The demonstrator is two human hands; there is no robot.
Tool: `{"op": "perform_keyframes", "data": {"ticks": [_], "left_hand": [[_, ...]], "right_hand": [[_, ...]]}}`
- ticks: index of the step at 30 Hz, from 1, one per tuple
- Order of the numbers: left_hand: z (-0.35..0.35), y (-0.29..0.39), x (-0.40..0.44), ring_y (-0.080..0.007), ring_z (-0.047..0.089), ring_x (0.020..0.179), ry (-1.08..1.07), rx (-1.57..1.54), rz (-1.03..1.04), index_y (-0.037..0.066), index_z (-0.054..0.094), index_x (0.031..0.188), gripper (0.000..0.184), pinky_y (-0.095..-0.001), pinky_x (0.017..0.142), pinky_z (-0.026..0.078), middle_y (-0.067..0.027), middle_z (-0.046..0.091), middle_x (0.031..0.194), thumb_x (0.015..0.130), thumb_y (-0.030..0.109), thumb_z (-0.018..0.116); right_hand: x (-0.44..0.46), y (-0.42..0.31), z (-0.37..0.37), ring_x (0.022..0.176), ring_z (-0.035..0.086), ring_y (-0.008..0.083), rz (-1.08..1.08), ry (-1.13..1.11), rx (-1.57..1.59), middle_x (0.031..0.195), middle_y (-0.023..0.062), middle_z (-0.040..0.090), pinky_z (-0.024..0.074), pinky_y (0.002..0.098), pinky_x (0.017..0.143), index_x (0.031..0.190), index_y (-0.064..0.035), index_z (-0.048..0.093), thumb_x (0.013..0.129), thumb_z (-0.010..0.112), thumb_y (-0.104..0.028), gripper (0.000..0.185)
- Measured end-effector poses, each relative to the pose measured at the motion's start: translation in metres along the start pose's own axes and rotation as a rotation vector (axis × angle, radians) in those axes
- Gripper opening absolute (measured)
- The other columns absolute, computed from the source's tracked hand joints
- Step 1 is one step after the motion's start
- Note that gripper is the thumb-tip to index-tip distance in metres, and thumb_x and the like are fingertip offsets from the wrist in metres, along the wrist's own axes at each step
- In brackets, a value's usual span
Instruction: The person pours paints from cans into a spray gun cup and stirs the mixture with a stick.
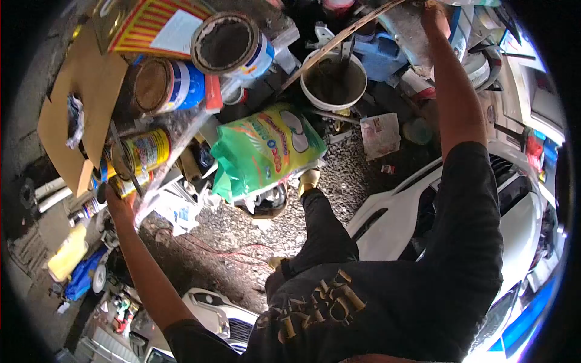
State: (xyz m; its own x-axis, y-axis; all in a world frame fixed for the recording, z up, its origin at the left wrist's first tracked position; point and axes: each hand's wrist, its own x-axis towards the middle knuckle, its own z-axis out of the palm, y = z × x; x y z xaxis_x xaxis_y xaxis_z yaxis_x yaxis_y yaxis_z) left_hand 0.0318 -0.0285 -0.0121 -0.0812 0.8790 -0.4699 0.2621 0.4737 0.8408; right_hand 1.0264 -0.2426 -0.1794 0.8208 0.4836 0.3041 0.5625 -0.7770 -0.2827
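At the left, my left hand (118, 204) reaches in beside a yellow-labelled tin (147, 150) and a dark round object. Its fingers are largely hidden, so any grip is unclear. My right hand (436, 21) is at the top edge, arm stretched forward, above a grey surface. Its fingers are partly cut off by the frame and what they touch cannot be made out. A long wooden stick (342, 41) slants just left of that hand, across the rim of a white bucket (333, 100) with dark contents. A green and yellow sack (269, 148) lies between my arms.
Paint cans (233, 45) with dirty tops and a blue can (172, 86) crowd the upper left, beside cardboard (91, 103). A blue jug (380, 57) stands behind the bucket. A white car (393, 221) is close on my right. Red cord (224, 251) lies on the ground.
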Motion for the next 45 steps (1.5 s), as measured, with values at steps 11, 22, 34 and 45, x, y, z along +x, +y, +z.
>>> {"op": "perform_keyframes", "data": {"ticks": [11,22,34,45], "left_hand": [[0.027,0.016,-0.011,-0.0192,0.058,0.118,0.015,0.171,0.074,0.018,0.055,0.129,0.042,-0.0405,0.091,0.057,-0.0038,0.056,0.128,0.1,0.048,0.05],[0.06,0.035,-0.035,-0.0198,0.055,0.126,0.201,-0.062,0.004,0.02,0.052,0.139,0.049,-0.0469,0.092,0.054,-0.0028,0.06,0.135,0.104,0.053,0.042],[0.054,-0.03,-0.063,-0.0524,0.045,0.124,0.664,0.4,0.657,0.0,0.044,0.14,0.054,-0.058,0.104,0.038,-0.0333,0.047,0.132,0.1,0.032,0.059],[-0.016,-0.077,-0.37,-0.0307,0.038,0.143,-0.392,-0.125,0.728,0.003,0.032,0.154,0.062,-0.0409,0.118,0.031,-0.0212,0.043,0.15,0.106,0.037,0.05]], "right_hand": [[0.046,0.065,0.008,0.085,0.068,0.0332,-0.306,-0.123,-0.361,0.094,0.0144,0.069,0.0528,0.0472,0.07,0.142,-0.0309,0.03,0.1,0.049,-0.026,0.047],[-0.109,0.115,-0.099,0.059,0.069,0.0261,-0.356,-0.231,-0.751,0.071,0.0082,0.071,0.0536,0.0461,0.049,0.156,-0.0545,0.001,0.097,0.055,-0.015,0.09],[-0.296,0.035,-0.237,0.068,0.058,0.0088,-0.672,0.451,-0.337,0.092,-0.0106,0.067,0.0508,0.0265,0.059,0.153,-0.0299,0.043,0.101,0.057,-0.026,0.054],[-0.659,-0.255,-0.348,0.081,0.053,0.0156,-0.224,-0.599,1.59,0.089,0.004,0.056,0.0456,0.0307,0.077,0.096,-0.0024,0.059,0.102,0.048,-0.019,0.021]]}}
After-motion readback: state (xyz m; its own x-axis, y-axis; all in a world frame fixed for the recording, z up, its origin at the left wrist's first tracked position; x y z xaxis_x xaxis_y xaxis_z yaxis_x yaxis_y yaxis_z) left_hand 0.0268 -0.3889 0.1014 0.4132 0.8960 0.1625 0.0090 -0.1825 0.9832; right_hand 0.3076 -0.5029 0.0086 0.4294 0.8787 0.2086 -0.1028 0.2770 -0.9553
